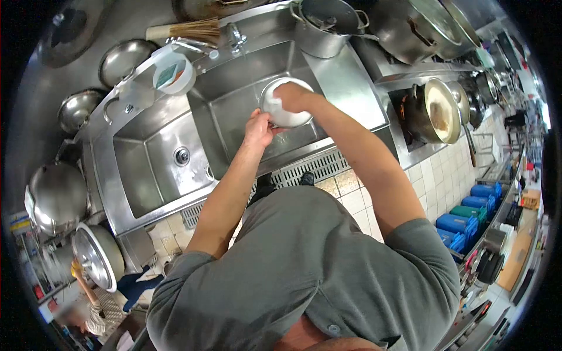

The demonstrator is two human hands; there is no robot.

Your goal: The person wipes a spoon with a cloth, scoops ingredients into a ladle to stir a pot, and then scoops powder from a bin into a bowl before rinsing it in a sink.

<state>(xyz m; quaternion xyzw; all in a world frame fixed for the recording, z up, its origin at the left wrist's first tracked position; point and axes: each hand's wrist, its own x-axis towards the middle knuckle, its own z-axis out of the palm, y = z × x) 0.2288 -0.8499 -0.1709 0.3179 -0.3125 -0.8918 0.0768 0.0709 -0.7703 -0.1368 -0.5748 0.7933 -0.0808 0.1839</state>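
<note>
Over the right-hand sink basin [216, 117], my left hand [259, 127] grips the near left side of a round bowl [293, 121] with a thin rim. The bowl's inside looks white; whether that is its contents or its own surface I cannot make out. My right hand [294, 96] reaches down into the bowl, its fingers smeared and partly hidden. Beyond the bowl stands the tap [235, 36] at the back of the sink.
A second basin [158, 155] lies to the left. A white tub [174, 76] and a bamboo brush [184, 29] rest behind. A lidded pot [328, 35] stands right of the tap. Farther right, a large pan [440, 111] sits over flame. Another person [88, 313] is at lower left.
</note>
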